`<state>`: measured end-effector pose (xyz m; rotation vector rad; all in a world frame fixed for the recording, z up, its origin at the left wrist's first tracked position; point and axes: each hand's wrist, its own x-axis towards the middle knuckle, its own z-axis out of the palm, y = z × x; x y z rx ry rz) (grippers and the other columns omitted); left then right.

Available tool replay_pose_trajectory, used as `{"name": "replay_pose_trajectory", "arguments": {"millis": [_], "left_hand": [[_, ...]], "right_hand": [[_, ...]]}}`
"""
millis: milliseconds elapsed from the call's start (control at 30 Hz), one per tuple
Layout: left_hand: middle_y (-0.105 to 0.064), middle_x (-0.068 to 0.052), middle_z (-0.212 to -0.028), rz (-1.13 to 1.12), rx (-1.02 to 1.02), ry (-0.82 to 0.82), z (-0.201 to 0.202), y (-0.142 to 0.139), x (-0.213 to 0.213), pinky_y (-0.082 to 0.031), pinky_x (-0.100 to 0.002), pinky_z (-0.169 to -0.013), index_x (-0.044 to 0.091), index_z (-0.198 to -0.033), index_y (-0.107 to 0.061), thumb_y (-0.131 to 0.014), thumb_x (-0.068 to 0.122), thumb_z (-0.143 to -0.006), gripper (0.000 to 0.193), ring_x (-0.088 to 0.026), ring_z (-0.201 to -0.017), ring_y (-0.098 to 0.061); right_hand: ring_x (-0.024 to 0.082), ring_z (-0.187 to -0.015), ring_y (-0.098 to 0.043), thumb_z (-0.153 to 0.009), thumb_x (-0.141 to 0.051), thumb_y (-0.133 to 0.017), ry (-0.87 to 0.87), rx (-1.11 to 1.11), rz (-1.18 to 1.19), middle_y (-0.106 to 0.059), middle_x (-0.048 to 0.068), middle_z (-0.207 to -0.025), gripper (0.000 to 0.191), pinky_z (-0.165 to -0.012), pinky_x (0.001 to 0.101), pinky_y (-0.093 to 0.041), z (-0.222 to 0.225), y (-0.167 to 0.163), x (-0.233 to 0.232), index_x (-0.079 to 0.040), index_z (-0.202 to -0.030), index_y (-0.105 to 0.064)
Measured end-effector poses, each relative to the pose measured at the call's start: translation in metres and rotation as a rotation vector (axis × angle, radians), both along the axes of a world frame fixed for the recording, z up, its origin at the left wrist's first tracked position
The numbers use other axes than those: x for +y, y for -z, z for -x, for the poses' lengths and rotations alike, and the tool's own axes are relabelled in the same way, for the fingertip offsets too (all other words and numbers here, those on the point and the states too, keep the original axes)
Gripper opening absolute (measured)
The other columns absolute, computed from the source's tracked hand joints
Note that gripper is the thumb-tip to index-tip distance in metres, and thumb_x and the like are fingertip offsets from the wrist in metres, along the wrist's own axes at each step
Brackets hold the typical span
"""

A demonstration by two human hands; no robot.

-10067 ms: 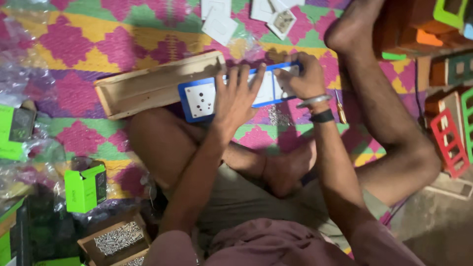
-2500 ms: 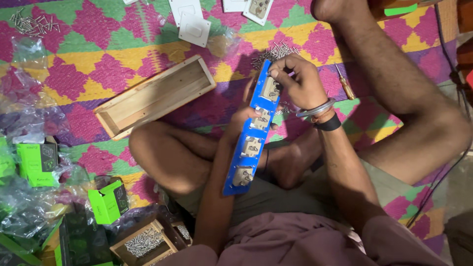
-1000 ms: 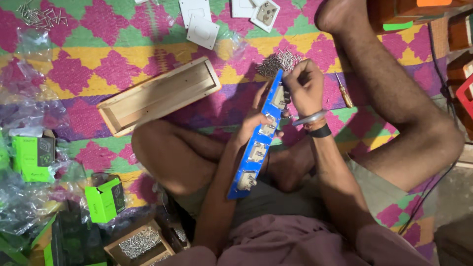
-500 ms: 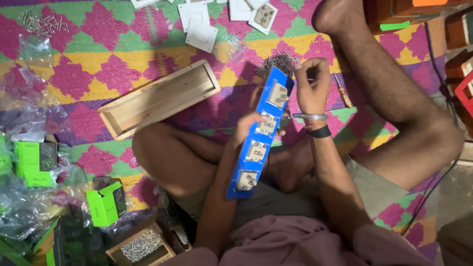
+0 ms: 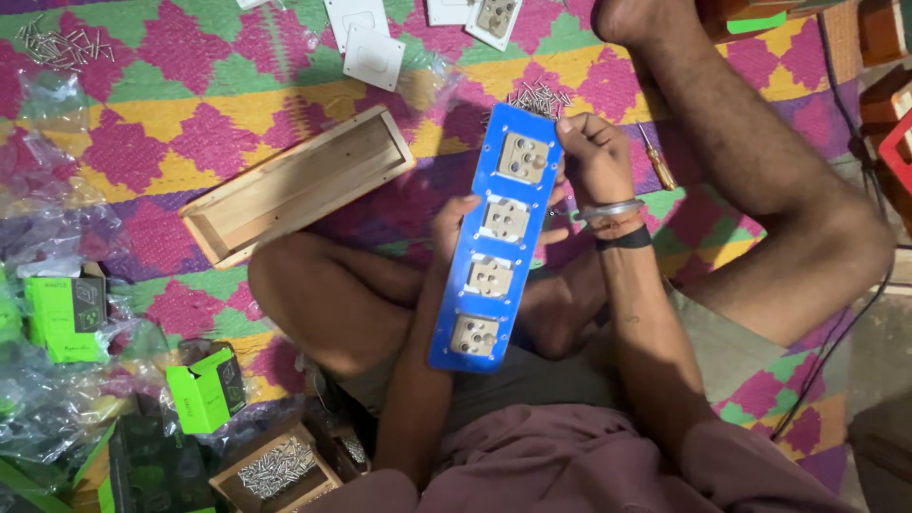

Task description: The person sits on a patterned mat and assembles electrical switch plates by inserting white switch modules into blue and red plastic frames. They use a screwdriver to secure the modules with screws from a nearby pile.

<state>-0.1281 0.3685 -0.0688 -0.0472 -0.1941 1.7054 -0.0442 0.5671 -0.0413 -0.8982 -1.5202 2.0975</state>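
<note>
We see a woven floor mat (image 5: 142, 152) in pink, green and yellow diamonds under everything, with the person sitting cross-legged on it.

Next, a long empty wooden box (image 5: 296, 185) lies open on the mat, up left of the knees, well apart from the hands.

We note the blue plate (image 5: 494, 237): long, narrow, rounded corners, held upright-ish over the lap, tilted slightly so its top leans right. It carries four square beige socket backs in a row, top to bottom, each with metal contacts; small holes run along the plate's edges.

Right hand (image 5: 594, 161) is clenched on the plate's top right corner, fingers curled over the edge beside the top socket; wrist has a metal bangle and a dark band. Left hand (image 5: 451, 223) is behind the plate's left edge at mid height, gripping it; only the finger knuckles show, rest hidden by the plate.

Green cartons (image 5: 207, 388) and clear plastic bags sit at lower left. A small wooden tray of screws (image 5: 275, 467) is near the bottom edge. White switch plates (image 5: 373, 57) lie at top centre. A screwdriver (image 5: 657, 160) with an amber handle lies just right of the right wrist. Loose screws (image 5: 541, 98) are piled just above the plate's top.
</note>
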Motion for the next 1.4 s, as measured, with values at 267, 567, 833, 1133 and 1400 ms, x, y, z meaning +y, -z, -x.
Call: {"name": "replay_pose_trajectory", "arguments": {"millis": [267,567,833,1133,1400], "left_hand": [[-0.035,-0.037,-0.156,0.230,-0.080,0.084,-0.012,0.039,-0.014,-0.038,-0.062,-0.118,-0.010,-0.156,-0.029,-0.056,0.036,-0.102,0.076,-0.048,-0.140,-0.044],[-0.032,-0.034,-0.164,-0.143,-0.089,0.079,-0.002,0.005,-0.005,-0.056,-0.054,-0.102,-0.003,-0.167,-0.023,-0.069,0.026,-0.081,0.102,-0.046,-0.130,-0.056],[-0.029,-0.032,-0.164,-0.211,-0.080,0.018,0.015,0.012,-0.010,-0.062,-0.047,-0.088,0.003,-0.167,-0.019,-0.068,0.028,-0.088,0.097,-0.042,-0.121,-0.063],[-0.027,-0.038,-0.162,-0.096,-0.002,-0.203,0.040,-0.005,-0.023,-0.057,-0.049,-0.097,0.003,-0.166,-0.024,-0.063,0.032,-0.092,0.089,-0.042,-0.133,-0.054],[-0.032,-0.038,-0.162,-0.115,-0.008,-0.146,0.038,-0.005,-0.019,-0.057,-0.046,-0.094,0.000,-0.164,-0.024,-0.058,0.029,-0.094,0.083,-0.044,-0.119,-0.059]], "right_hand": [[0.011,-0.057,-0.058,-0.104,-0.014,-0.065,0.153,0.025,0.021,-0.067,0.004,-0.074,0.019,-0.054,0.0257,-0.046,0.009,-0.005,0.017,-0.002,-0.089,-0.067],[0.012,-0.058,-0.058,-0.107,-0.016,-0.065,0.078,0.095,0.040,-0.065,0.005,-0.073,0.023,-0.055,0.0265,-0.046,0.022,-0.023,0.010,-0.003,-0.089,-0.064],[0.015,-0.065,-0.062,-0.107,-0.019,-0.062,0.144,-0.056,-0.101,-0.065,0.004,-0.077,0.021,-0.058,0.0286,-0.049,-0.002,0.007,0.005,-0.004,-0.093,-0.065],[0.041,-0.086,-0.066,-0.077,-0.014,-0.081,-0.259,-0.414,-1.102,-0.068,0.019,-0.094,0.035,-0.075,0.0486,-0.053,-0.039,0.049,-0.049,0.000,-0.108,-0.071],[0.038,-0.088,-0.067,-0.085,-0.005,-0.077,-0.245,-0.483,-1.109,-0.068,0.016,-0.093,0.010,-0.077,0.0462,-0.054,-0.028,0.052,-0.057,-0.004,-0.095,-0.074]]}}
